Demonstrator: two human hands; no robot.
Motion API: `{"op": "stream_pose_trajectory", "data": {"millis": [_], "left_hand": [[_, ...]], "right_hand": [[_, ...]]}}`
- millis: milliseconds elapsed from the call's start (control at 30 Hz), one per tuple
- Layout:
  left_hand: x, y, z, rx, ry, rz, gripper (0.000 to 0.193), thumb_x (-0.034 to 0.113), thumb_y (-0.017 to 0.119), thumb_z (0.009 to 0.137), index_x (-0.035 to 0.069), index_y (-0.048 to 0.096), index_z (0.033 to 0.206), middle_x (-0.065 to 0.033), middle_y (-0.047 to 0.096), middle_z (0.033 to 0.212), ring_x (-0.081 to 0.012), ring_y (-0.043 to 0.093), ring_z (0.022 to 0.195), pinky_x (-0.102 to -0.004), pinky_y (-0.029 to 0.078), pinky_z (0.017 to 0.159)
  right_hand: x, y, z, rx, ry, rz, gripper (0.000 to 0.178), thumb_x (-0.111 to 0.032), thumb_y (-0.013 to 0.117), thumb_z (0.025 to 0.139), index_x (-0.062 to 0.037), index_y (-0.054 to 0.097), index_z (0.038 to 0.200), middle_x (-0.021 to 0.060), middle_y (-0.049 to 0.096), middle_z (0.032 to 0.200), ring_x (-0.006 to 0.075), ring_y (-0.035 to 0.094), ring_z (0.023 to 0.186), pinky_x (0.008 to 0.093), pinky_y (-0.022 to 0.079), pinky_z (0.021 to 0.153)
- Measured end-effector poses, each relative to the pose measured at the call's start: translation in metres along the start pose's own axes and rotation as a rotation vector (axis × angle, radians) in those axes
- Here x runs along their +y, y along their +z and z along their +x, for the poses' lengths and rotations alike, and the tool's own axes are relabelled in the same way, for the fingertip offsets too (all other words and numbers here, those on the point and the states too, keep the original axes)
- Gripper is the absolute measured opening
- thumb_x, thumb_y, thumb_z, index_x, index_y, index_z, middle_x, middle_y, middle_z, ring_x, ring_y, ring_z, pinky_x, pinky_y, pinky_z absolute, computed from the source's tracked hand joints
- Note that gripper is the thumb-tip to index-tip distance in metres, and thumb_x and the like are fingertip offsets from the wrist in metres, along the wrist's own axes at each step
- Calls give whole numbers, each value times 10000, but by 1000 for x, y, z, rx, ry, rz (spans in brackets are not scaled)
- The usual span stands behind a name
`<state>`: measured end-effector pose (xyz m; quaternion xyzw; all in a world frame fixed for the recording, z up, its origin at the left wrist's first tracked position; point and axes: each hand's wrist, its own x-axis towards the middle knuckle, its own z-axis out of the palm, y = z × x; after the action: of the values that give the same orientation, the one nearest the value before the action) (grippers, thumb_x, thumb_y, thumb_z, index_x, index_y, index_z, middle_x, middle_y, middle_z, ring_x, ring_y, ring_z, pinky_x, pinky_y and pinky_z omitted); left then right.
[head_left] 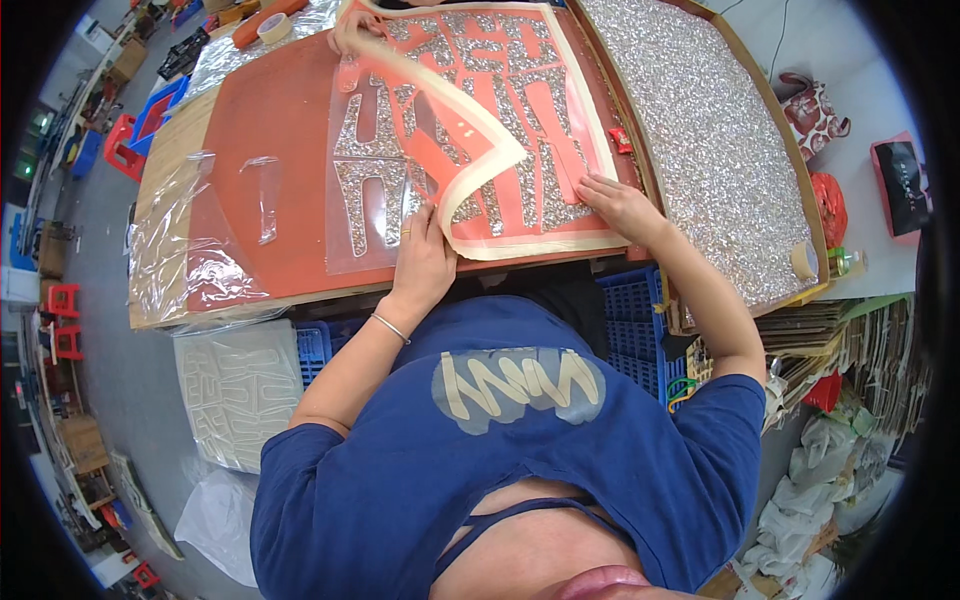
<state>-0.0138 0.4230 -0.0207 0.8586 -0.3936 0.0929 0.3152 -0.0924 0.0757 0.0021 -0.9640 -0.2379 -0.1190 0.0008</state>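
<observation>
A coral stencil sheet (545, 115) with a cream taped border lies on the red-brown work board. Glittery stones fill its cut-out shapes. Its near left corner is lifted and folds over to the right. Under it, a clear film (345, 235) carries glittering shaped pieces (368, 205). My left hand (425, 255) rests at the film's near edge, beside the curled border, its fingers stretched forward and the thumb partly hidden. My right hand (625, 210) lies flat with fingers extended on the sheet's near right corner. Another person's hand (355, 35), blurred, is at the sheet's far left corner.
Right of the board stands a shallow tray (800, 180) of glittery stones, with a tape roll (804, 260) at its edge. Loose clear film (200, 250) covers the board's left end. Blue crates (635, 325) and a pale panel (238, 390) are below the board.
</observation>
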Motion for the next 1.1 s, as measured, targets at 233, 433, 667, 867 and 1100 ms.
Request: {"op": "stream_pose_trajectory", "data": {"millis": [233,433,667,867,1100], "left_hand": [[-1,4,-5,-62,-8,99,452,81,547,834,-123,442,1223,-263,427,1268,-409,412,1191,-485,306,1034],[-3,4,-5,-46,-21,114,454,90,548,830,-132,448,1213,-282,420,1288,-406,415,1203,-472,322,1033],[-7,0,-4,-74,-15,76,460,85,529,823,-141,449,1216,-307,424,1286,-414,424,1200,-475,317,1037],[-19,-10,-8,-87,-32,197,424,67,474,866,-127,446,1242,-305,419,1306,-421,415,1209,-472,317,1039],[-18,-20,-11,-99,-90,161,446,109,461,874,-118,437,1257,-315,412,1321,-448,389,1236,-483,283,1062]], "right_hand": [[-11,3,17,-58,-133,-207,236,-105,519,814,33,574,996,127,602,1024,256,592,965,329,493,838],[-15,9,22,-35,-151,-292,158,-101,528,788,11,564,894,84,578,788,227,604,789,320,514,684],[-6,-11,47,-260,196,-28,145,-102,508,831,-16,584,919,136,632,855,277,631,819,375,516,715],[78,-126,68,713,816,213,268,-177,538,898,-103,590,1150,143,669,888,287,658,762,350,527,675],[122,-33,49,124,415,-51,277,-52,496,848,-39,567,1115,162,615,1026,329,586,967,427,467,849]]}}
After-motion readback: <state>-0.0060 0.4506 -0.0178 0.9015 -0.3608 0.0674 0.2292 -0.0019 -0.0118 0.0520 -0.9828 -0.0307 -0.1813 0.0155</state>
